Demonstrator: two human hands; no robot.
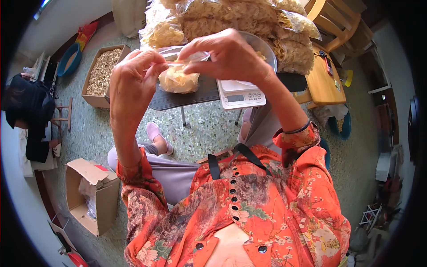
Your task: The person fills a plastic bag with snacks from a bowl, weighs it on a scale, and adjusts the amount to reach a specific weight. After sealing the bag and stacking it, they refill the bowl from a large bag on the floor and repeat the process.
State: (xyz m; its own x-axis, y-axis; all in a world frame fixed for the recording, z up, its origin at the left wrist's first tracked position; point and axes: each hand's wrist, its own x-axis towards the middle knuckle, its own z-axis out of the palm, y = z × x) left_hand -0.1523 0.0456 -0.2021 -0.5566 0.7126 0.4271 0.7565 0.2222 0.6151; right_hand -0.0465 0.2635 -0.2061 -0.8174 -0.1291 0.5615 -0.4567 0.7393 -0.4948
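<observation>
Just above frame centre, the small clear bag [179,80] hangs below both grips, left hand [132,84] and right hand [229,55] pinching its horizontal mouth at opposite ends.

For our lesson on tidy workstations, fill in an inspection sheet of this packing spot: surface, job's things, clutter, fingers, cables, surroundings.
Surface: small dark table, crowded.
Job's things: small clear bag of pale flakes; white scale carrying a metal bowl.
Clutter: filled bags piled behind.
Fingers: left hand and right hand pinch the bag's top edge.
Cables: nothing seen.
Surroundings: speckled floor, box of flakes, open carton, wooden chair.
</observation>
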